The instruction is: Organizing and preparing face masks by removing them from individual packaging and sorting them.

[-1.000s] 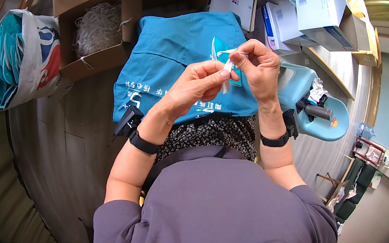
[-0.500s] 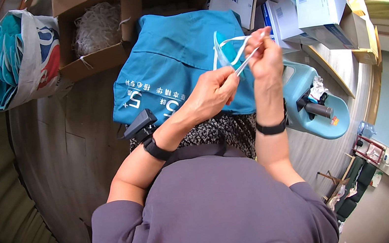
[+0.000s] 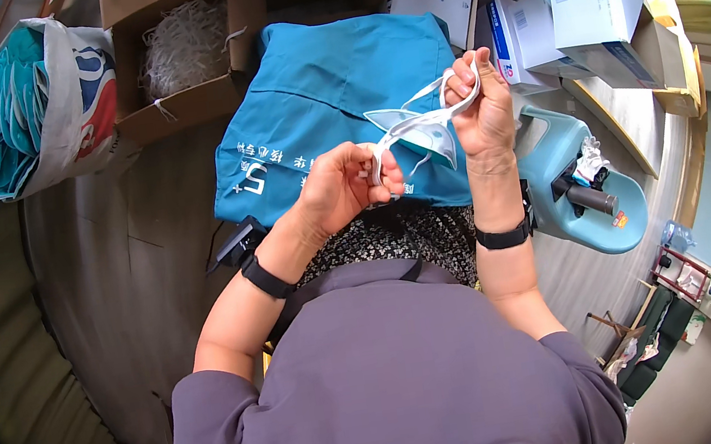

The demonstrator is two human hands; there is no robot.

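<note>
A teal face mask with a pale lining hangs between my hands by its white strap. The near part of the strap is caught in the curled fingers of my left hand. Raised a little higher, my right hand is closed on the other part of the strap, which loops over its fingers. Beneath the mask, a blue apron-like cloth with white print covers my lap. Part of the mask's edge is hidden behind the crossing straps.
At far left a white bag holds many teal pieces. Beside it, a cardboard box contains a tangle of white straps. White cartons crowd the far right. A light-blue plastic seat-like object stands right of my lap.
My left hand has moved left and nearer to me, turning with the strap. The strap now spreads between both hands, and the mask has tipped from upright to a lower slant.
</note>
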